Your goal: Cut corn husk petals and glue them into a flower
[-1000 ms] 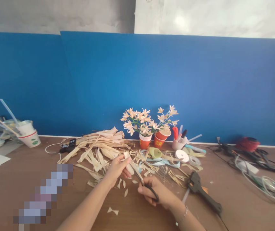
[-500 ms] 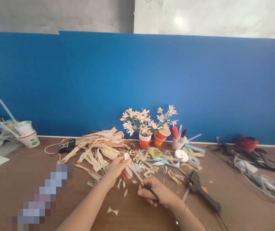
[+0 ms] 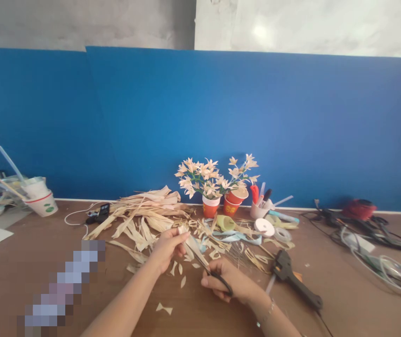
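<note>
Between the thumb and fingers of my left hand [image 3: 169,248] is a pale strip of dried husk [image 3: 192,243]. My right hand [image 3: 223,278] grips black-handled scissors [image 3: 223,282], whose blades point up and left along the strip. Whether the blades are apart or together is hard to make out. Small leaf-shaped cut pieces [image 3: 183,282] lie on the table below my hands, and a bow-shaped scrap [image 3: 164,308] rests nearer to me.
Dried husks [image 3: 147,210] are heaped behind my left hand. Artificial flowers [image 3: 204,175] stand in a red paper cup [image 3: 211,206]. A glue gun [image 3: 293,278] lies to the right, with cables [image 3: 379,267] beyond. A white cup [image 3: 43,204] with straws stands far left.
My left hand has shifted slightly left and its fingers have closed in more around the husk strip. My right hand and the scissors look almost unmoved.
</note>
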